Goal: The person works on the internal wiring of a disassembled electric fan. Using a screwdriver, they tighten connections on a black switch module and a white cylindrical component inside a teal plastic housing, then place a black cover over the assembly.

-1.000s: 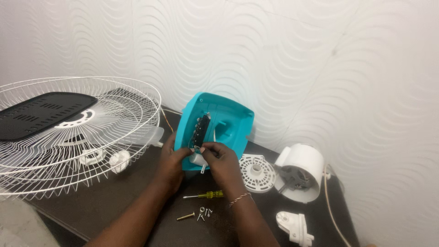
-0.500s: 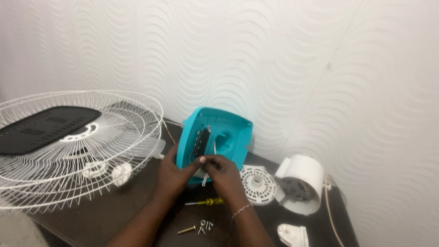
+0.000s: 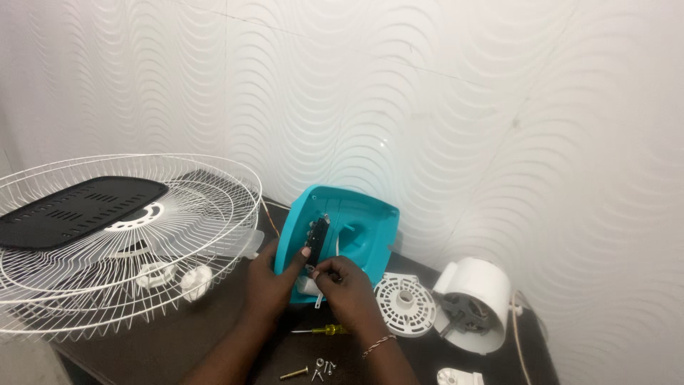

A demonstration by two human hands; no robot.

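Turquoise plastic forms the open fan housing (image 3: 349, 232), which stands tilted on the dark table (image 3: 214, 335) against the wavy white wall (image 3: 427, 107). Inside its left part sits a black switch board (image 3: 317, 235). The left hand (image 3: 271, 285) grips the housing's lower left edge, thumb up against the black board. The right hand (image 3: 349, 289) is at the housing's lower front, fingers pinched together on a small white part; what exactly it is cannot be told. Just below the housing lies a yellow-handled screwdriver (image 3: 324, 330), with loose screws (image 3: 313, 369) further below. Right of the housing rest a white vented disc (image 3: 405, 303) and the white motor (image 3: 474, 303). Left of it lie white wire fan guards (image 3: 107, 235).
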